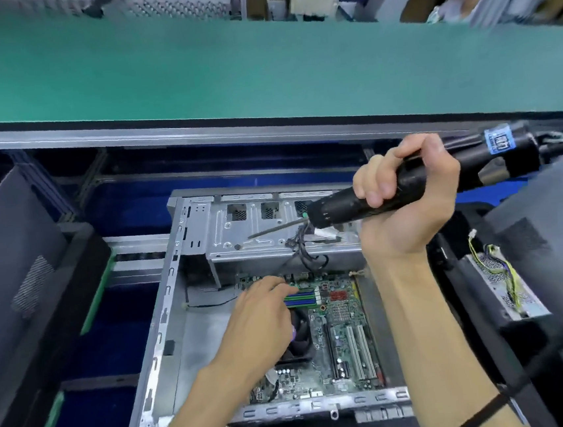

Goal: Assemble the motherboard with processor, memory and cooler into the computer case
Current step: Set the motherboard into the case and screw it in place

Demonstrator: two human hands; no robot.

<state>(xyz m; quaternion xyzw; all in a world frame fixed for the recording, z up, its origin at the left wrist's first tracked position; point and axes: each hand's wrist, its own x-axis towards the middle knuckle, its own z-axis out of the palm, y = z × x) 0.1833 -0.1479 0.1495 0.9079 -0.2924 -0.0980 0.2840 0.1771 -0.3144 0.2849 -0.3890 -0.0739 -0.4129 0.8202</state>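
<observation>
An open grey computer case [168,334] lies flat in front of me. Inside it sits the green motherboard [345,338] with memory sticks [303,296] and a dark cooler fan [302,332]. My left hand [259,322] rests over the cooler, fingers stretched toward the memory sticks. Above the case's drive bay, my right hand [406,201] grips a black electric screwdriver [351,206]. Its bit [274,229] points left, clear of the board.
A green conveyor belt [258,60] runs across the back behind a metal rail. Grey case panels [13,266] stand at left. At right lies a power supply [499,278] with yellow wires, and the screwdriver's cable [560,334] hangs down.
</observation>
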